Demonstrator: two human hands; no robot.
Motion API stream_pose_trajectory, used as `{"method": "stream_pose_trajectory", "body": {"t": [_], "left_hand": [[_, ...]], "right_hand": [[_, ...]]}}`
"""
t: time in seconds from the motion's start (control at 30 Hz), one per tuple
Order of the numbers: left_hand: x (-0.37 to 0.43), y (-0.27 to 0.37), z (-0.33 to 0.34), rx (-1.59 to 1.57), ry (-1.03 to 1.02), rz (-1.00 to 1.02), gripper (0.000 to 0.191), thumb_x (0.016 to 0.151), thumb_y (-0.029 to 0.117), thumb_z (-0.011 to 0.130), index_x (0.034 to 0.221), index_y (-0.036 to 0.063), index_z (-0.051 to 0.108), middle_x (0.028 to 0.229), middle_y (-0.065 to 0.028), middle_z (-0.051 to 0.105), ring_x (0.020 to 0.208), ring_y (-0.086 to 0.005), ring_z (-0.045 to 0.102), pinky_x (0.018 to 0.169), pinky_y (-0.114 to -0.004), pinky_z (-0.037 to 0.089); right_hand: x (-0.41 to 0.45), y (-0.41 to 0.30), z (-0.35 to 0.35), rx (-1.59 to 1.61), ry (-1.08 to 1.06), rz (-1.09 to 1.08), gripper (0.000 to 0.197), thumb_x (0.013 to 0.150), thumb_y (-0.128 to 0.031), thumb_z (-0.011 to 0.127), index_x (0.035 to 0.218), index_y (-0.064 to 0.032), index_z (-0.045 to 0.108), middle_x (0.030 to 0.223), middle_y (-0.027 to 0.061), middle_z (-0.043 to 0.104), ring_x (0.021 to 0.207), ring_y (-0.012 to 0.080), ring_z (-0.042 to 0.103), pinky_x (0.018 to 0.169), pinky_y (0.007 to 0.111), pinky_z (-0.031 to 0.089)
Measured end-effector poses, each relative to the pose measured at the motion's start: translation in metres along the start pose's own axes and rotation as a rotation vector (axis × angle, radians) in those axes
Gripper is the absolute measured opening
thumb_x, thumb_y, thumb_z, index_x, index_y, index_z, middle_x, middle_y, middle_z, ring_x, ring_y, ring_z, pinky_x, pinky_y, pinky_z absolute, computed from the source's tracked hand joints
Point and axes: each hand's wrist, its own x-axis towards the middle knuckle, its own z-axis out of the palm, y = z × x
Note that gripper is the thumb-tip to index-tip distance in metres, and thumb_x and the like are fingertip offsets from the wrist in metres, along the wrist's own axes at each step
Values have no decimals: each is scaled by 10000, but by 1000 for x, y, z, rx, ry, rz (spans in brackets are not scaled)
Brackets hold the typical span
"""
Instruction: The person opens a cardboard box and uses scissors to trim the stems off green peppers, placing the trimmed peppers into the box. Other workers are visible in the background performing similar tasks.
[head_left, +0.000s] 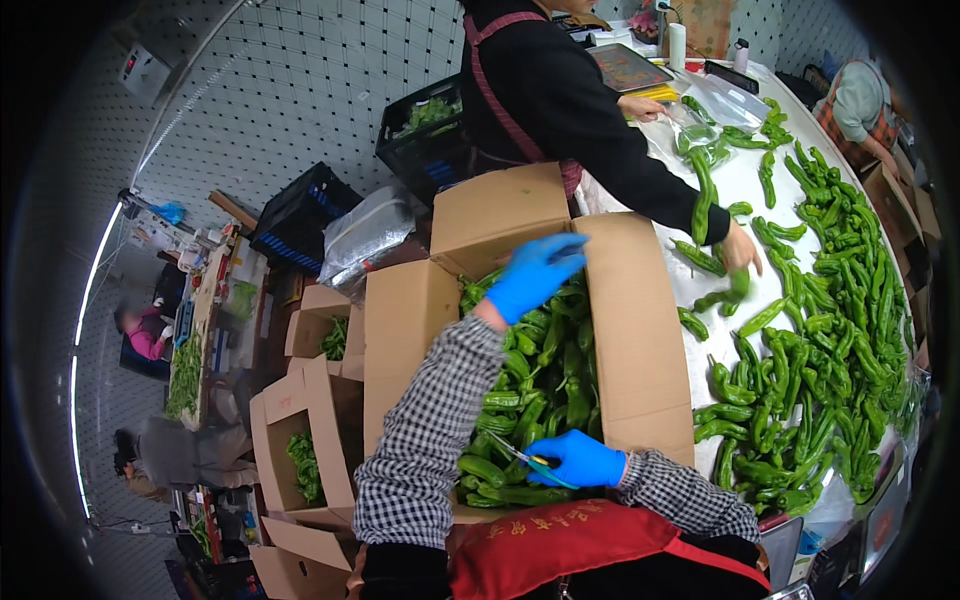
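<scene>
A large open cardboard box (641, 337) in front of me holds many long green peppers (517, 405). My left hand (536, 276), in a blue glove, is over the box's far part near the inner edge of the right flap. Its fingers are stretched out, and no object shows in them. Low over the peppers, my right hand (581, 459), also blue-gloved, grips scissors (511, 448) by their teal and yellow handles. The blades point up and left, slightly apart. Part of the handles is hidden by the fingers.
To the right, a white table (682, 289) bears a big heap of green peppers (840, 330). A co-worker's hand (739, 251) reaches over it, close to the box. Smaller cardboard boxes (277, 465) with greens and black crates (300, 217) stand to the left.
</scene>
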Motion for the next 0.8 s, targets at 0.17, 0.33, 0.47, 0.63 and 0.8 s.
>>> {"method": "stream_pose_trajectory", "body": {"t": [0.17,0.33,0.47,0.63,0.8], "left_hand": [[-78,-94,-46,521,46,-320,235,888,253,667,1017,63,718,960,-155,711,836,-323,676,758,-408,542],[-144,-110,-28,515,-14,-361,243,897,229,667,1049,44,710,1023,-161,694,904,-315,673,811,-389,537],[-177,-104,-14,595,-253,-234,290,884,250,683,1102,59,683,1085,-145,656,992,-334,636,861,-421,519],[-202,-117,12,931,-481,-230,356,845,250,696,1140,56,660,1105,-142,644,1013,-337,627,872,-439,515],[-191,-92,9,838,-501,-525,355,844,276,700,1134,72,668,1083,-138,657,997,-338,642,845,-443,522]], "right_hand": [[-3,-18,-7,251,238,111,273,898,-196,722,1142,-87,666,731,60,663,607,145,642,574,282,507],[-4,-20,-20,806,547,171,236,970,-138,593,1168,-10,598,669,38,590,547,113,561,509,243,439],[-4,-25,-28,631,600,79,257,985,-159,547,1172,14,585,690,57,600,564,127,571,533,248,450],[-3,-30,-28,604,576,121,259,985,-163,550,1172,14,583,709,63,607,580,128,580,548,248,453],[-1,-28,-29,663,536,144,257,988,-153,554,1188,6,579,718,63,615,593,128,588,550,253,464]]}}
